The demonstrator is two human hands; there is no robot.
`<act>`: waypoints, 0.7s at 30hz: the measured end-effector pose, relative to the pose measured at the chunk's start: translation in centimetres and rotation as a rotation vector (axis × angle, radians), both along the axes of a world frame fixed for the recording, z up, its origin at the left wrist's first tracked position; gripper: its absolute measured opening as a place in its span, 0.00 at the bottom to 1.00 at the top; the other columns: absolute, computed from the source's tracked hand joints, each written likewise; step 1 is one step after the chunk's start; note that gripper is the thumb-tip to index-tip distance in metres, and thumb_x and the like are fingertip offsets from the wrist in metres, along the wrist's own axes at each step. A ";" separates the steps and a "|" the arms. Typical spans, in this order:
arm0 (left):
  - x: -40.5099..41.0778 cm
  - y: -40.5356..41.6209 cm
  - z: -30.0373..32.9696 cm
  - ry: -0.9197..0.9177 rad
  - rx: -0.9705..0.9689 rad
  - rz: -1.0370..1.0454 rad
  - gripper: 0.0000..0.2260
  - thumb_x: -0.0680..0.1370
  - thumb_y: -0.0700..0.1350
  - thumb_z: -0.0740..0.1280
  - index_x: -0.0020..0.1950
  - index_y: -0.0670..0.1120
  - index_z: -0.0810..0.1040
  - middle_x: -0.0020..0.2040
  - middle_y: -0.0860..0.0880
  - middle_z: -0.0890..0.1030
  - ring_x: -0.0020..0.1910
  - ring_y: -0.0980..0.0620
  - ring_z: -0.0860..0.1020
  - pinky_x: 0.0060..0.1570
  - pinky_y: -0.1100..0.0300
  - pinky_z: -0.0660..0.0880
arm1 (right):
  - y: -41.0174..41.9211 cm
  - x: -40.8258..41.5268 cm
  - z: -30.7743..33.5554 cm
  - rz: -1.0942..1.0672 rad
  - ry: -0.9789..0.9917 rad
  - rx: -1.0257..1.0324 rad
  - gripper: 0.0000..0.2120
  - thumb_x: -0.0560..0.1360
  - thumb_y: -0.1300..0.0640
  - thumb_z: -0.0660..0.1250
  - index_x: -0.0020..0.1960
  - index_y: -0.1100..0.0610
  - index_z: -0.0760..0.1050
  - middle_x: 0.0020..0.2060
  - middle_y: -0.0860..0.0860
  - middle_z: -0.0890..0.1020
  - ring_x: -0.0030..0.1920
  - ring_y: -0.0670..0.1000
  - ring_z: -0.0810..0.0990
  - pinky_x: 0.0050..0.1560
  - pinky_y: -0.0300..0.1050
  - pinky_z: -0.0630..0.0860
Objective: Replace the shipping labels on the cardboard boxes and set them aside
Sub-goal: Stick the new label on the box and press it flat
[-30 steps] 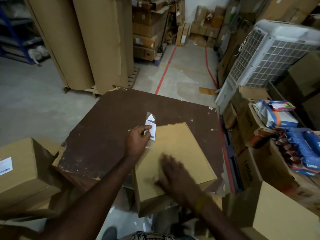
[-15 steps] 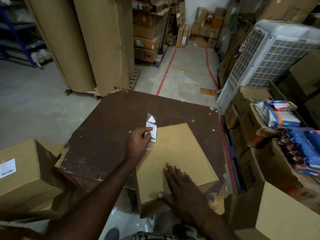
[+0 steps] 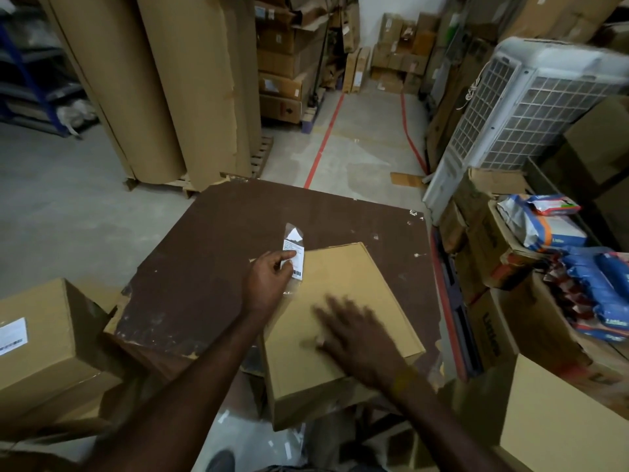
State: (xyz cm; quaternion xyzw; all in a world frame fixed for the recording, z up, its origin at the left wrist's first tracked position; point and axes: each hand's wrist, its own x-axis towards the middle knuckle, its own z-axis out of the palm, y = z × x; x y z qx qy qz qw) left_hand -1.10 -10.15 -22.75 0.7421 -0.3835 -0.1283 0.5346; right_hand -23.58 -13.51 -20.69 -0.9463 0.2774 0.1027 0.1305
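A flat cardboard box lies on the dark brown table, its near end hanging over the table's front edge. My left hand pinches a white shipping label with clear tape at the box's far left corner; the label stands partly peeled up. My right hand is blurred, fingers spread flat over the box's top near its middle.
A labelled cardboard box sits low at the left. Another plain box is at the lower right. Open cartons with blue packets crowd the right side, beside a white air cooler. Tall cardboard rolls stand behind the table.
My right hand slid back and forth over the box's top and is now further up toward its middle. My left hand kept its pinch on the label at the corner.
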 end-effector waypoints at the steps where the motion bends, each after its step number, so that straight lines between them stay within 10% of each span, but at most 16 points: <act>1: 0.1 0.0 -0.2 0.009 0.001 -0.002 0.15 0.71 0.50 0.65 0.54 0.50 0.85 0.40 0.54 0.80 0.38 0.52 0.78 0.42 0.53 0.76 | -2.0 0.0 0.0 -0.117 0.022 -0.054 0.36 0.74 0.29 0.33 0.80 0.39 0.38 0.78 0.44 0.36 0.80 0.56 0.40 0.77 0.59 0.42; 5: 0.4 0.1 -0.4 0.103 -0.020 0.013 0.14 0.70 0.53 0.65 0.53 0.59 0.84 0.45 0.53 0.85 0.41 0.51 0.82 0.46 0.45 0.80 | -7.2 -1.6 0.9 -0.607 -0.087 0.013 0.36 0.79 0.31 0.49 0.81 0.46 0.46 0.81 0.58 0.49 0.79 0.64 0.49 0.77 0.64 0.50; 10: -2.4 3.3 1.1 0.308 -0.150 0.130 0.12 0.73 0.45 0.68 0.51 0.61 0.83 0.44 0.49 0.83 0.40 0.52 0.79 0.45 0.48 0.79 | -5.1 -4.4 0.2 -0.691 -0.298 0.234 0.39 0.78 0.35 0.62 0.81 0.47 0.50 0.77 0.57 0.63 0.72 0.60 0.68 0.69 0.59 0.69; 14: -6.3 7.5 1.5 0.439 -0.228 0.133 0.17 0.78 0.32 0.66 0.57 0.53 0.81 0.48 0.51 0.84 0.44 0.49 0.81 0.45 0.52 0.79 | -2.9 -5.5 -0.6 -0.804 -0.369 0.256 0.36 0.78 0.36 0.62 0.80 0.50 0.57 0.69 0.58 0.74 0.66 0.60 0.74 0.63 0.54 0.72; 21: -8.3 12.9 0.4 0.341 -0.211 0.016 0.13 0.79 0.39 0.69 0.61 0.53 0.81 0.48 0.56 0.84 0.47 0.47 0.84 0.47 0.40 0.81 | 1.8 -6.2 -0.7 -0.928 -0.409 0.158 0.37 0.76 0.31 0.60 0.79 0.49 0.60 0.68 0.56 0.77 0.64 0.59 0.77 0.61 0.53 0.74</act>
